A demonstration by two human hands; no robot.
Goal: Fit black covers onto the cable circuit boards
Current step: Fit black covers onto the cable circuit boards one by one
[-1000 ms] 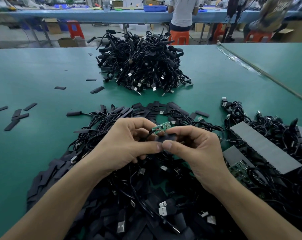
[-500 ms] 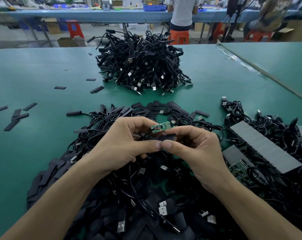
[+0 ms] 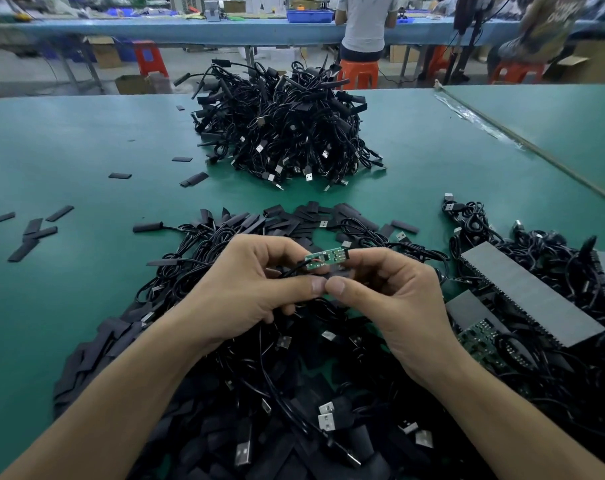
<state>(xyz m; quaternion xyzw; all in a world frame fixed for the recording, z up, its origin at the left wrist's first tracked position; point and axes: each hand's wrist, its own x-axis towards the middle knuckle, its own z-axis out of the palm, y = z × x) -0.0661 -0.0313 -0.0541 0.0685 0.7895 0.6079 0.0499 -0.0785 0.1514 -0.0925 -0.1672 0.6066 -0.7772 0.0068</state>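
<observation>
A small green circuit board (image 3: pixel 326 259) on a black cable sits between my two hands above the near pile. My left hand (image 3: pixel 249 292) pinches its cable end, fingers curled. My right hand (image 3: pixel 391 296) pinches the board's right end; a black cover (image 3: pixel 339 273) lies just under the board between my fingers, mostly hidden. The two thumb tips touch below the board. Beneath my hands spreads a heap of loose black covers and USB cables (image 3: pixel 287 393).
A tall pile of black cables (image 3: pixel 283 129) stands at the table's middle back. Scattered black covers (image 3: pixel 34 230) lie at the left on the green table (image 3: pixel 69 150). Grey trays with boards and cables (image 3: pixel 526 299) sit at the right. People work at a far bench.
My thumbs have closed together under the board, and the board has risen slightly. Otherwise the hands stay in place.
</observation>
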